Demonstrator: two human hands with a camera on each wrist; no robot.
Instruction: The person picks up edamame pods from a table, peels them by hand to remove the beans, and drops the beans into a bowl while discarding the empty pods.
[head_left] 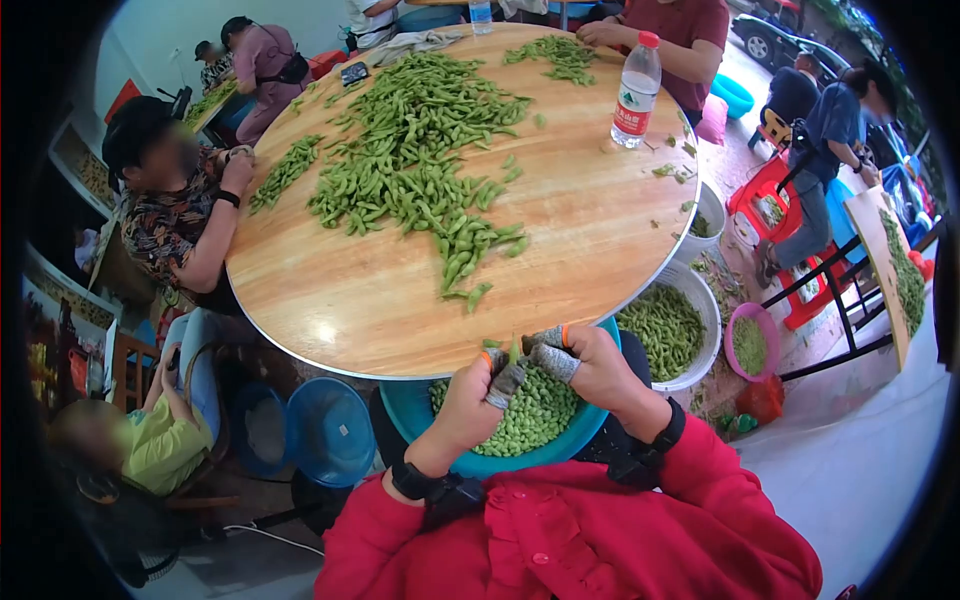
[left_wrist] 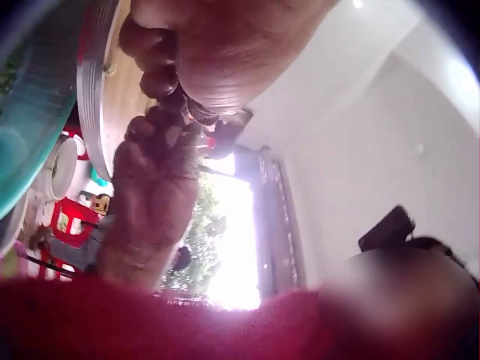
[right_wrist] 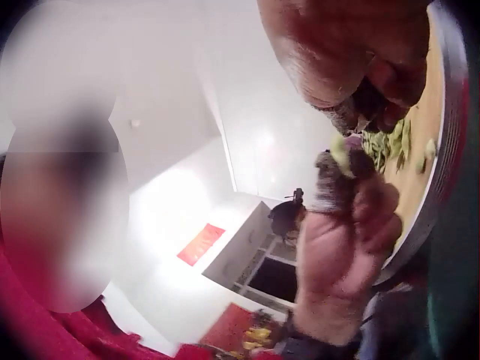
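Above a teal basin (head_left: 595, 418) of shelled green beans (head_left: 535, 410), both hands meet fingertip to fingertip near the table edge. My left hand (head_left: 470, 400) pinches a green soybean pod (head_left: 514, 352) between thumb and finger; the pod (right_wrist: 341, 157) also shows in the right wrist view. My right hand (head_left: 605, 370) has thumb and fingers curled together at the pod's other end. Grey fabric covers (head_left: 552, 362) wrap some thumb and finger ends. The left wrist view shows the right hand (left_wrist: 154, 195) opposite, with the pod hidden there.
The round wooden table (head_left: 570, 240) carries a large heap of soybean pods (head_left: 420, 130) and a water bottle (head_left: 636, 95). A white bucket of pods (head_left: 660, 330) and a pink basin (head_left: 748, 340) stand at right. Blue basins (head_left: 330, 430) lie at left. Other people sit around.
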